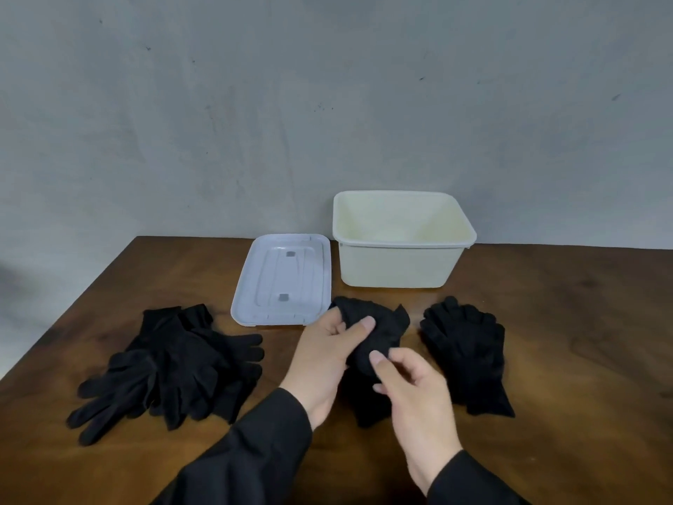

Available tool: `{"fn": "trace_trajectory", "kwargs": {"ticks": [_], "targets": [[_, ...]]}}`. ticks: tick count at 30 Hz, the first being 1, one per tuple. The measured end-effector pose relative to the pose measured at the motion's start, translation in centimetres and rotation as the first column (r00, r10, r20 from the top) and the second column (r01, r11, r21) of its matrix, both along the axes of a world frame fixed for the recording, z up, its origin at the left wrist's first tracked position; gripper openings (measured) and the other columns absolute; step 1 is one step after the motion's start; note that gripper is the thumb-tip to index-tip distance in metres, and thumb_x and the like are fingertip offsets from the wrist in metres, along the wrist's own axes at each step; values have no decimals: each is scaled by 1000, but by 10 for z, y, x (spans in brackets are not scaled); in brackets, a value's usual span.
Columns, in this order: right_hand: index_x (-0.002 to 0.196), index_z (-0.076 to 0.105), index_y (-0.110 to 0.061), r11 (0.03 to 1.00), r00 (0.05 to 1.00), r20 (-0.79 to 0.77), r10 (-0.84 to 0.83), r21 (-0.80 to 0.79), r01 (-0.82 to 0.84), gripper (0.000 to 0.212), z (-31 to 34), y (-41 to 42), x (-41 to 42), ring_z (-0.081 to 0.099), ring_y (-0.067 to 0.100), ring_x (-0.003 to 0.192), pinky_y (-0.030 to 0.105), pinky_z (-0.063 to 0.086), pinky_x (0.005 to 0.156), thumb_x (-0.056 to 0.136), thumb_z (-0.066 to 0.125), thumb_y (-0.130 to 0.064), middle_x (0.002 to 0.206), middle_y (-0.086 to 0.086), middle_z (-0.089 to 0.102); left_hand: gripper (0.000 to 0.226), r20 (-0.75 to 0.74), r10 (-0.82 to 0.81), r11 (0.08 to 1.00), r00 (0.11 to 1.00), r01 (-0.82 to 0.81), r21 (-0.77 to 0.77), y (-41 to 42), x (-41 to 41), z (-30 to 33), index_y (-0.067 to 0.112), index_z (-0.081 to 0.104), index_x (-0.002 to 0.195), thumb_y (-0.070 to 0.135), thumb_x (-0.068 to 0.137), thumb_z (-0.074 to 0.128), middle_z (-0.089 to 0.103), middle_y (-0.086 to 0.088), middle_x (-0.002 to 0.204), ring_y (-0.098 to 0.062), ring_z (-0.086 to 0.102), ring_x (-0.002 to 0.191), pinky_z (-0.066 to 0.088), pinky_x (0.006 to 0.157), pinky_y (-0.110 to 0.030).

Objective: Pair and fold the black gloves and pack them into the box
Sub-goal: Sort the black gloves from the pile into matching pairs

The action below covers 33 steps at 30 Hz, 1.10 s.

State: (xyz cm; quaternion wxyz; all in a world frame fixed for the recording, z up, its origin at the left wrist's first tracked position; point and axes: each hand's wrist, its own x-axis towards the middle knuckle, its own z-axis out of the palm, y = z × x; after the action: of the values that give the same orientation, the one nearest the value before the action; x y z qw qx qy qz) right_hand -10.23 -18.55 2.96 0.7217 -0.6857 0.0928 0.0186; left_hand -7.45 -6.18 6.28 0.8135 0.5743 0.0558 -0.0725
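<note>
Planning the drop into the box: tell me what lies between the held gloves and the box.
Head view: only bare table lies between the held gloves and the box; the lid sits off to the left.

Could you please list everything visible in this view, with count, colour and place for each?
Storage box: one, cream, open and showing nothing inside, at the back of the table by the wall.
Lid: one, pale grey-white, lying flat just left of the box.
Loose gloves: a heap, count unclear, black, on the left of the table.
Stacked gloves: count unclear, black, on the right in front of the box.
Held gloves: count unclear, black, centre, being folded.
Table: one, dark brown wood.
Wall: grey, behind the table.
Left hand: black sleeve, grip on the held gloves.
Right hand: black sleeve, pinching the held gloves.
</note>
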Motion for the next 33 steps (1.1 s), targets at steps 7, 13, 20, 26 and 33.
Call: {"fn": "trace_trajectory", "kwargs": {"ticks": [7, 13, 20, 26, 33], "targets": [[101, 71, -23, 982, 985, 108, -134, -118, 147, 14, 42, -68, 23, 72, 19, 88, 44, 60, 82, 95, 63, -13, 94, 0, 76, 23, 155, -113, 689, 982, -35, 724, 2, 1, -54, 35, 62, 118, 41, 98, 52, 67, 22, 106, 2, 59, 99, 45, 91, -18], [89, 76, -20, 920, 995, 100, 8, -391, 32, 13, 88, -130, 68, 70, 19, 79, 27, 50, 61, 94, 64, -17, 81, 0, 76, 53, 112, -409, 167, 906, -46, 985, 6, -9, -117, 43, 37, 144, 63, 96, 34, 14, 23, 157, 3, -1, 145, -1, 119, -33], [105, 72, -25, 754, 953, 269, 140, -653, 74, 19, 106, -161, 114, 64, 1, 94, 11, 44, 70, 100, 56, -17, 96, -14, 71, 50, 229, -373, 171, 899, -176, 969, 7, 4, -120, 37, 40, 144, 57, 99, 34, 17, 15, 160, 8, -8, 141, 1, 119, -29], [117, 67, -36, 491, 871, 257, 418, -871, 21, 38, 8, -164, 73, 47, 0, 130, 28, 33, 115, 93, 62, -7, 132, -17, 58, 52, 234, -374, 159, 897, -186, 970, 8, 2, -120, 38, 41, 143, 61, 97, 33, 16, 19, 157, 12, -11, 136, 1, 119, -26], [141, 50, -36, 344, 856, 21, 517, -921, -185, 46, -77, -172, 35, 2, -11, 146, 32, 10, 124, 97, 44, -50, 156, -25, 25, 52, 240, -410, 148, 880, -196, 969, 8, 2, -123, 39, 41, 143, 63, 97, 35, 19, 17, 158, 11, -8, 137, 1, 118, -28]]}}
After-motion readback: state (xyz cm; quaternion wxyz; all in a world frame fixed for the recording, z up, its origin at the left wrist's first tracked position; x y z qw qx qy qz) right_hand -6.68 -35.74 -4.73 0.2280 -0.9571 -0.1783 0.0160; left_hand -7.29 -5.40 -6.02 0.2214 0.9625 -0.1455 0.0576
